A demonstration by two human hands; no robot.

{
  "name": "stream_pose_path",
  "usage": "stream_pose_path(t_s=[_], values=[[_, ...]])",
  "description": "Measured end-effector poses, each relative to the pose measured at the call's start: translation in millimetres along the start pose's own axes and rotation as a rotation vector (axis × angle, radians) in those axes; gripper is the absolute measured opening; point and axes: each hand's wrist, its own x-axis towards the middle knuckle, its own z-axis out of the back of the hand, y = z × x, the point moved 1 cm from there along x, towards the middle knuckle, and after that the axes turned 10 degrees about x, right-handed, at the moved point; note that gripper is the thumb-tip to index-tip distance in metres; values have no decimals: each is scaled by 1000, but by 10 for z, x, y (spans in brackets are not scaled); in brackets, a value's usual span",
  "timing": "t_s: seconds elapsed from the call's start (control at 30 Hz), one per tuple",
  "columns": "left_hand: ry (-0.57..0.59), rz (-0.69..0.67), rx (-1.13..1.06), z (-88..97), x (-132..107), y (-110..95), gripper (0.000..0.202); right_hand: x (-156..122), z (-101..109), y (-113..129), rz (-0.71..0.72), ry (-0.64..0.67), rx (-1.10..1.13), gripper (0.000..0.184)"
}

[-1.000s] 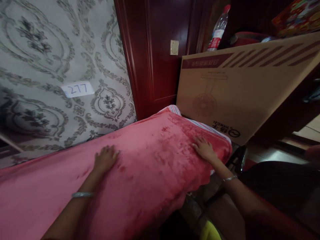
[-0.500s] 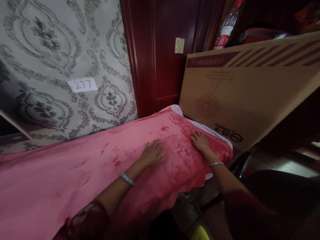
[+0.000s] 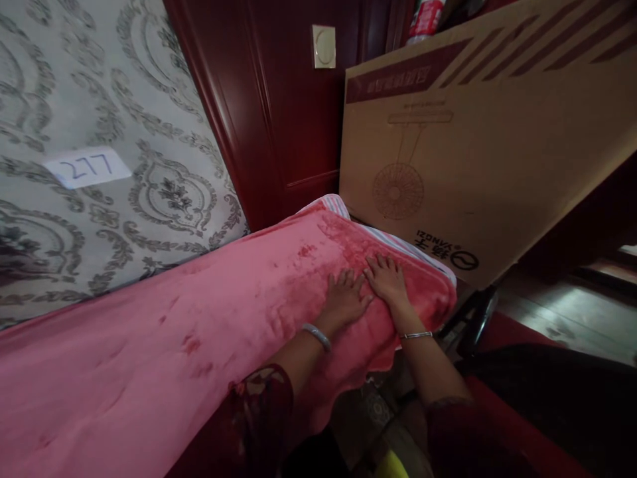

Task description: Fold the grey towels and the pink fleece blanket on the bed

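A pink plush blanket (image 3: 149,332) lies spread over a long flat surface, its pile showing darker red patches. My left hand (image 3: 344,297) rests flat on it with fingers spread. Close beside, my right hand (image 3: 387,279) also lies palm down on the blanket, fingers apart. The two hands almost touch near the blanket's right end. Under the blanket's edge there, a striped cloth (image 3: 408,247) shows along the corner. A bangle circles each wrist.
Behind the right end stands a large cardboard box (image 3: 468,166) with a fan drawing, a bottle (image 3: 425,20) above it. A dark red door panel (image 3: 298,119) and patterned wallpaper (image 3: 174,192) with a "277" paper label (image 3: 88,167) are at the back. A dark chair (image 3: 547,392) stands at right.
My left hand has slid right across the blanket towards my right hand, which has shifted slightly inward. The view has turned to the right and downward.
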Motion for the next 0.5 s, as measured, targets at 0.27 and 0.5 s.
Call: stream_pose_path(t_s=[0.27, 0.5], values=[[40, 208, 115, 87, -865, 569, 70, -12, 22, 7, -18, 24, 35, 56], [80, 495, 265, 197, -2387, 1463, 62, -30, 1, 4, -21, 29, -1, 58]])
